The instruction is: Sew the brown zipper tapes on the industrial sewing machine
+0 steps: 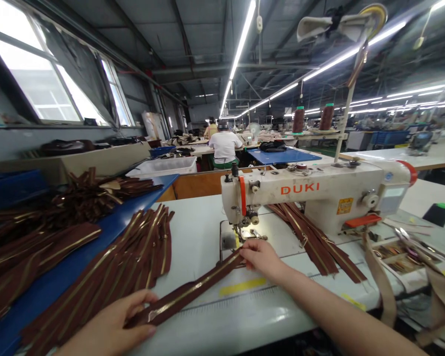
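A brown zipper with gold teeth (195,288) stretches between my two hands over the front of the sewing table. My left hand (114,316) grips its near end, thumb below and fingers above. At the far end, my right hand (261,257) pinches the tip just in front of the needle area of the white sewing machine (267,193). Left of the machine lies a fanned pile of brown zippers (133,252). More zippers (315,242) lie under the machine's arm, on its right side.
A blue board (133,207) at left carries heaps of zippers (85,198). A tray of small tools (404,257) sits at right, with beige straps (380,282) hanging near it. Thread cones (298,120) stand behind the machine. A person in a white shirt (224,147) sits farther back.
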`<act>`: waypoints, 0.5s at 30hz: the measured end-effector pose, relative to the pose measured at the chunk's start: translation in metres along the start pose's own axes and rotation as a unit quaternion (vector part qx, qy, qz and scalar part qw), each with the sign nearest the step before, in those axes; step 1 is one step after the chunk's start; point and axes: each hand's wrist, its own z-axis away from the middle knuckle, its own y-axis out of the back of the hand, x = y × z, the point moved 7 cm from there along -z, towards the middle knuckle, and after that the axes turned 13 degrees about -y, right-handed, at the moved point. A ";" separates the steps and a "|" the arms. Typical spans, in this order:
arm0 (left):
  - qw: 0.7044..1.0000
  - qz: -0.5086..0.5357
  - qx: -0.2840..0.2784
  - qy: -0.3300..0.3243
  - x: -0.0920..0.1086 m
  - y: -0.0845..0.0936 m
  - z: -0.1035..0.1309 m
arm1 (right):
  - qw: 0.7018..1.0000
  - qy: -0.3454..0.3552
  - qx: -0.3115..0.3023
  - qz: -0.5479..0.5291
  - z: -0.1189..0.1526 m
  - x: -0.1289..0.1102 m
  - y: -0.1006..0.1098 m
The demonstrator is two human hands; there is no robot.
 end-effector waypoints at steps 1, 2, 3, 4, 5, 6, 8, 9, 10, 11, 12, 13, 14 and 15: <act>0.999 -0.039 0.009 -0.010 0.000 0.006 -0.004 | 1.000 0.002 0.005 0.012 -0.006 -0.002 -0.002; 0.996 -0.086 0.025 -0.027 0.000 0.010 -0.006 | 1.000 0.004 0.008 0.024 -0.011 -0.004 -0.004; 0.988 -0.139 0.051 -0.054 0.002 0.013 -0.008 | 0.999 0.006 0.007 0.037 -0.015 -0.005 -0.005; 0.973 -0.196 0.086 -0.084 0.005 0.015 -0.008 | 0.999 0.005 0.002 0.050 -0.019 -0.006 -0.006; 0.955 -0.248 0.116 -0.119 0.011 0.013 -0.008 | 0.998 0.000 -0.009 0.063 -0.022 -0.007 -0.006; 0.933 -0.292 0.136 -0.160 0.020 0.007 -0.007 | 0.997 -0.008 -0.023 0.074 -0.024 -0.007 -0.007; 0.893 -0.352 0.150 -0.238 0.043 -0.010 -0.007 | 0.994 -0.032 -0.054 0.090 -0.028 -0.005 -0.009; 0.877 -0.364 0.153 -0.275 0.057 -0.020 -0.009 | 0.992 -0.045 -0.069 0.094 -0.029 -0.005 -0.010; 0.865 -0.365 0.153 -0.307 0.071 -0.029 -0.012 | 0.990 -0.058 -0.082 0.096 -0.030 -0.004 -0.010; 0.859 -0.357 0.145 -0.336 0.085 -0.038 -0.017 | 0.988 -0.069 -0.094 0.097 -0.030 -0.004 -0.010; 0.856 -0.346 0.139 -0.359 0.097 -0.045 -0.024 | 0.987 -0.080 -0.105 0.096 -0.031 -0.004 -0.010; 0.854 -0.335 0.130 -0.376 0.108 -0.053 -0.031 | 0.985 -0.089 -0.114 0.095 -0.031 -0.004 -0.010; 0.855 -0.325 0.122 -0.384 0.116 -0.059 -0.040 | 0.983 -0.098 -0.123 0.093 -0.031 -0.004 -0.010; 0.855 -0.316 0.116 -0.395 0.122 -0.065 -0.048 | 0.981 -0.106 -0.131 0.091 -0.031 -0.005 -0.009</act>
